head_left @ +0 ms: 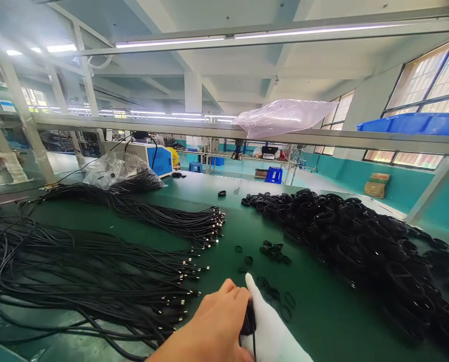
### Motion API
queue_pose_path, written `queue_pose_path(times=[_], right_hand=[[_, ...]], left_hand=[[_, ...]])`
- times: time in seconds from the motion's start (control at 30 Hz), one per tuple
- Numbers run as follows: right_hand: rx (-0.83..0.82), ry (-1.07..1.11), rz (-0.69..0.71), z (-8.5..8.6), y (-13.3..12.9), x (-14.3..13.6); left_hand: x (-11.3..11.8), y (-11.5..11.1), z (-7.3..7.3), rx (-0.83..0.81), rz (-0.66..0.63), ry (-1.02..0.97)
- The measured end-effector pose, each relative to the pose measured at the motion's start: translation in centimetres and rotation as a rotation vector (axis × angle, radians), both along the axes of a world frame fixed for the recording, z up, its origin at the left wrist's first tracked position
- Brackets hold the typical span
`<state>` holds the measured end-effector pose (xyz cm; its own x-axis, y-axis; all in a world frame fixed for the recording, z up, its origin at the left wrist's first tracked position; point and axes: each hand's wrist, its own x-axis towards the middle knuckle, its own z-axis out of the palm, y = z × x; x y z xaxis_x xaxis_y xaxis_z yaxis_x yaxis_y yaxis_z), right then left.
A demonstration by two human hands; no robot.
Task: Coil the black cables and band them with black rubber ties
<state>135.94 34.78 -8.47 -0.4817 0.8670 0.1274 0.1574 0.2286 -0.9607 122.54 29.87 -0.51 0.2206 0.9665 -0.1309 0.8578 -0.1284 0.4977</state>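
My bare left hand [217, 322] and my white-gloved right hand [271, 329] meet low in the middle of the head view. Between them they grip a black coiled cable [249, 321], mostly hidden by the fingers, with a thin strand running down from it. Both hands are closed around it. Just beyond the fingertips, small black bands [248, 260] lie loose, and a cluster of more bands [275, 251] sits to the right. Left of my hands, long straight black cables [107, 271] spread out with their metal plugs facing right.
Another bundle of cables [160, 213] lies behind, by a clear plastic bag [113, 171] and a blue-and-white machine [159, 160]. A large heap of coiled cables [345, 236] covers the right of the green table. Overhead, a shelf rail [194, 125] carries a plastic bag [285, 115] and blue tray [416, 123].
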Motion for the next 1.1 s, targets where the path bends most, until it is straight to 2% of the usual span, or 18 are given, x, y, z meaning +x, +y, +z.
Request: queue_pose_path(times=[0.07,0.13,0.23,0.3,0.37,0.47,0.57,0.67,0.7,0.73,0.83,0.9,0.97,1.1], right_hand=[[0.001,0.002,-0.043,0.4,-0.4,-0.2],[-0.008,-0.049,-0.077,1.2,-0.8,-0.1],[0.075,-0.147,-0.112,2.7,-1.2,0.7],[-0.001,0.040,0.014,3.4,-1.3,1.5],[-0.180,0.330,0.210,3.7,-1.3,2.1],[-0.382,0.640,0.438,3.3,-0.8,2.3],[-0.450,0.774,0.603,2.4,0.0,1.7],[-0.459,0.694,0.612,1.9,0.4,1.4],[-0.479,0.645,0.571,1.9,0.4,1.4],[-0.504,0.590,0.520,2.0,0.3,1.4],[-0.492,0.456,0.401,2.5,-0.3,1.4],[-0.431,0.409,0.379,2.4,-0.6,1.2],[-0.486,0.458,0.361,1.8,-0.9,1.1],[-0.836,0.668,0.287,-0.2,-0.6,1.1]], left_hand=[[-0.3,0.6,0.1,-0.045,-0.001,-0.014],[-1.2,1.4,0.1,-0.151,-0.044,-0.155],[-2.2,2.1,-0.6,-0.238,-0.071,-0.331],[-2.1,2.1,-1.5,-0.220,-0.022,-0.356],[-1.7,1.9,-2.1,-0.240,0.027,-0.398],[-1.1,1.7,-1.9,-0.302,0.111,-0.559],[-1.0,1.2,-0.5,-0.248,0.198,-0.855],[-0.9,0.4,0.4,-0.142,0.212,-1.185],[-0.9,0.2,0.5,-0.066,0.214,-1.184],[-0.7,0.0,0.4,0.034,0.204,-1.099],[-0.1,-0.2,0.0,0.308,0.073,-0.568],[0.3,-0.1,-0.4,0.390,0.004,-0.318],[0.7,0.1,-0.9,0.416,0.035,-0.231],[0.8,0.3,-1.6,0.382,0.146,-0.312]])
